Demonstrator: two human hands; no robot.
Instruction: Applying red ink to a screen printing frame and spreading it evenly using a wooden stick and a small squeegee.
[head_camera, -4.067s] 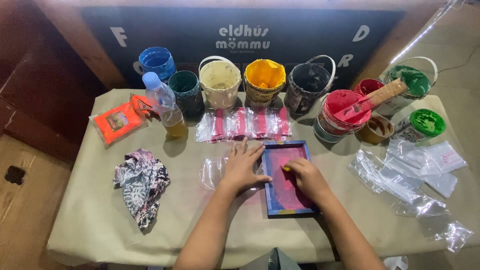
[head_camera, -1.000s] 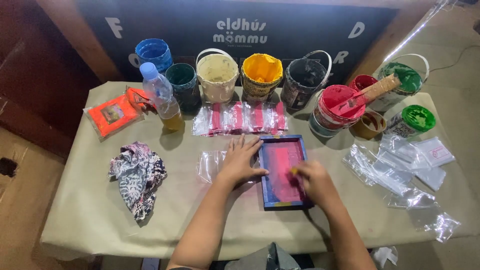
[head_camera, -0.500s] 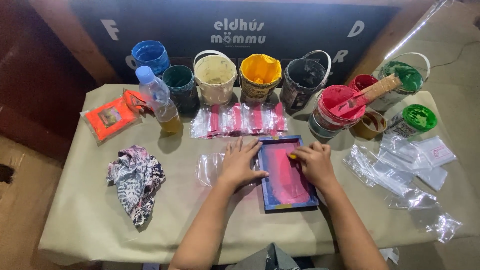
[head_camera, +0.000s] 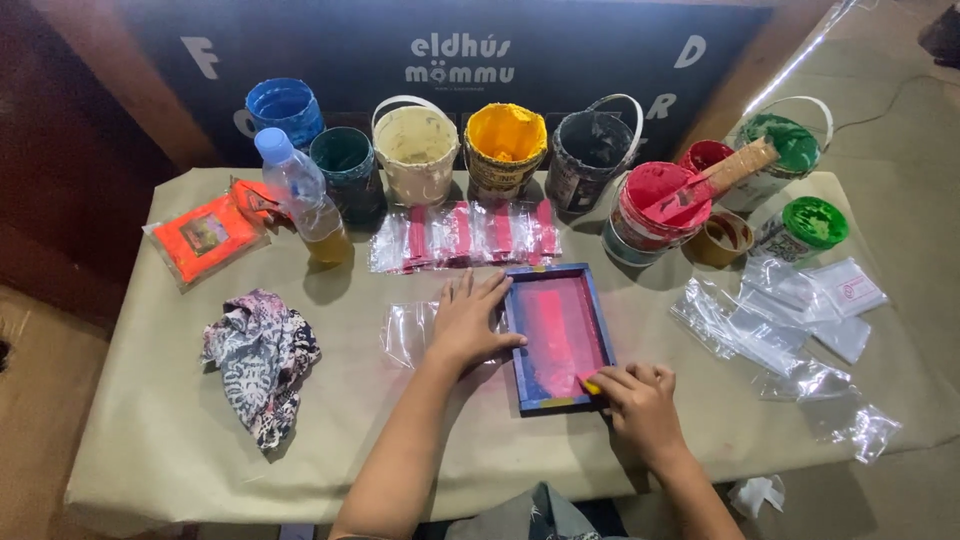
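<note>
The small blue-framed screen (head_camera: 557, 336) is lying flat on the paper-covered surface (head_camera: 150, 400), just below the row of printed bags (head_camera: 465, 235). The left hand (head_camera: 467, 322) is pressing with spread fingers on the frame's left edge, probably so it is not sliding. The right hand (head_camera: 640, 400) is curling closed at the frame's lower right corner, pinching a small yellow thing (head_camera: 590, 384); most of it is hiding under the fingers, so I cannot tell its shape. A clear bag (head_camera: 410, 330) left of the frame is partly covered.

Low table w/ beige paper cover (head_camera: 180, 440) stands centre. Behind it a dark board wall w/ white lettering (head_camera: 560, 50); left a brown wooden panel (head_camera: 70, 160); right, tan bare floor (head_camera: 900, 180), brightly lit.
</note>
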